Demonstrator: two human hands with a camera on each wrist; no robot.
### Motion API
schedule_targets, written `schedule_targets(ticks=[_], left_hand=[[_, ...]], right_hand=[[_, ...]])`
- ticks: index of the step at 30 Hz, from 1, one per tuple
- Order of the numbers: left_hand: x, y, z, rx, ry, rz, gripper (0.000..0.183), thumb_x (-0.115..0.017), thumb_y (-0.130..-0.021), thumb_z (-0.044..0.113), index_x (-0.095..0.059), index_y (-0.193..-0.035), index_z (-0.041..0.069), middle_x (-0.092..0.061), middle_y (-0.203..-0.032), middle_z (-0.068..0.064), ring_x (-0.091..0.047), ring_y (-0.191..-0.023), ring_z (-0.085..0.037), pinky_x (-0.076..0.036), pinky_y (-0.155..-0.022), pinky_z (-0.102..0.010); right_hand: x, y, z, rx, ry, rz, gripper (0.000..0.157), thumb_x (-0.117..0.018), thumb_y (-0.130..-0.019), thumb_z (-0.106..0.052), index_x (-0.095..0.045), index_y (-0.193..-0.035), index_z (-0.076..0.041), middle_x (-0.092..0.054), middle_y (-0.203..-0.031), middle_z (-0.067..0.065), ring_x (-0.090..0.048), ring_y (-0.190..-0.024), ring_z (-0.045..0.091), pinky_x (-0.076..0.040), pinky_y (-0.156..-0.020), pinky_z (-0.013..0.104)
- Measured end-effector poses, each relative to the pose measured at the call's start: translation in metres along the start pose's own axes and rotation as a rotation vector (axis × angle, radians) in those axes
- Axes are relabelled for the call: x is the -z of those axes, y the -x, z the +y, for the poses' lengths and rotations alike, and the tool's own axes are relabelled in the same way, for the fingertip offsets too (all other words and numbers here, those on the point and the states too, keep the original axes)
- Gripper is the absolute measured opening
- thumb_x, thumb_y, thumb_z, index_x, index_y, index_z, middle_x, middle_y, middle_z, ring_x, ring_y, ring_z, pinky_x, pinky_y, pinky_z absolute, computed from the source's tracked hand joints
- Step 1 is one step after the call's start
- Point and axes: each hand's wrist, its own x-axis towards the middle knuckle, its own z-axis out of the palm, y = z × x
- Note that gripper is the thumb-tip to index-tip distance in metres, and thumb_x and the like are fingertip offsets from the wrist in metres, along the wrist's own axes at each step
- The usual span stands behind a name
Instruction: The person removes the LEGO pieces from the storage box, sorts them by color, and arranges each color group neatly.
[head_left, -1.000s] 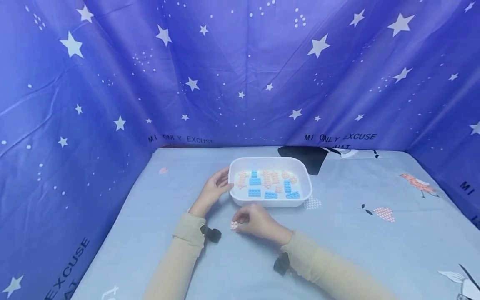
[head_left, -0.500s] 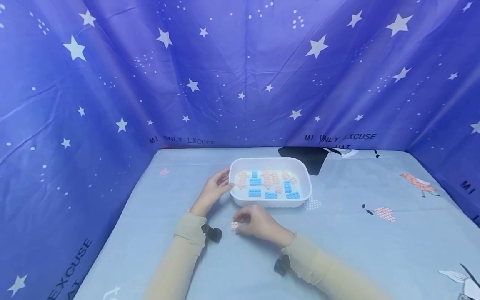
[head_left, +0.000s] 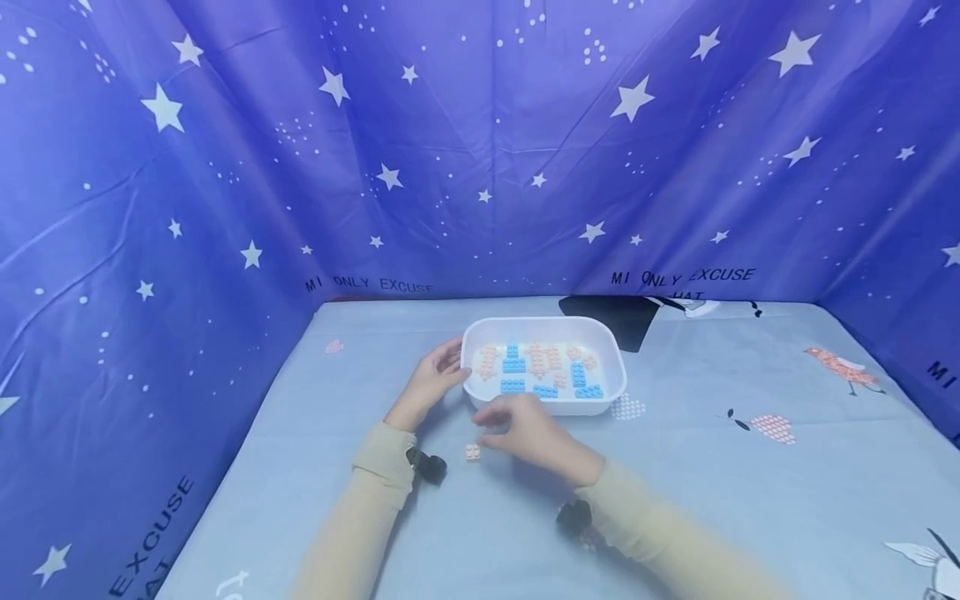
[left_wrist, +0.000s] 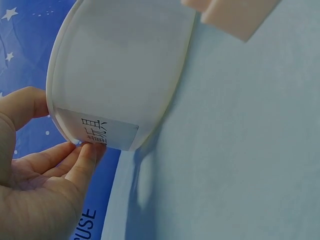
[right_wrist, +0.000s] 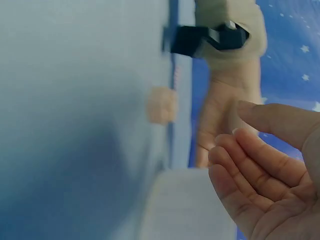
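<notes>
A white plastic box (head_left: 558,407) stands on the cloth, with several blue building bricks (head_left: 513,366) and pink building bricks (head_left: 537,360) lying inside. My left hand (head_left: 429,387) grips its left end; in the left wrist view the fingertips (left_wrist: 89,150) meet the wall beside a printed label. In front of the box, a small pink building brick (head_left: 472,452) sits alone on the cloth. My right hand (head_left: 528,432) is just right of that brick, apart from it and holding nothing, its fingers loosely bent. Part of the box's near rim is hidden behind this hand.
A light blue patterned cloth (head_left: 712,500) covers the table. Blue star-printed curtains (head_left: 480,125) enclose the back and sides. Dark wrist cameras (head_left: 427,467) are strapped to both sleeves.
My right hand has let go of the small pink building brick and moved up and right from it. The brick stays on the cloth; the left hand keeps its grip on the box.
</notes>
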Motion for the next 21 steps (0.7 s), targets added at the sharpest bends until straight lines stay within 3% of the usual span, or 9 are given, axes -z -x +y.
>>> schedule_targets(ticks=[8,14,21], left_hand=[[0.001,-0.002,-0.001,0.004,-0.01,0.005,0.064,-0.064,-0.089,0.005,-0.038,-0.147,0.007,-0.044,-0.149,-0.016,-0.043,-0.137,-0.029,-0.037,-0.116,-0.037],[0.003,0.003,0.006,-0.006,-0.013,0.003,0.064,-0.063,-0.089,0.004,-0.037,-0.147,0.004,-0.042,-0.149,-0.019,-0.041,-0.138,-0.033,-0.035,-0.116,-0.039],[-0.001,0.001,-0.001,0.014,-0.001,0.019,0.064,-0.064,-0.088,0.005,-0.039,-0.147,0.007,-0.045,-0.148,-0.014,-0.045,-0.136,-0.029,-0.038,-0.114,-0.038]], right_hand=[[0.032,-0.007,-0.017,0.035,0.04,0.111,0.026,-0.079,-0.078,-0.011,-0.074,-0.103,-0.009,-0.075,-0.101,0.004,-0.069,-0.097,0.021,-0.057,-0.091,0.038],[0.046,-0.017,-0.018,0.065,0.086,0.159,0.032,-0.079,-0.078,-0.014,-0.072,-0.109,-0.008,-0.073,-0.106,0.007,-0.068,-0.102,0.025,-0.056,-0.093,0.04],[0.059,-0.028,-0.012,-0.019,-0.015,0.146,0.037,-0.08,-0.078,-0.016,-0.071,-0.113,-0.007,-0.072,-0.111,0.007,-0.067,-0.107,0.027,-0.054,-0.097,0.04]])
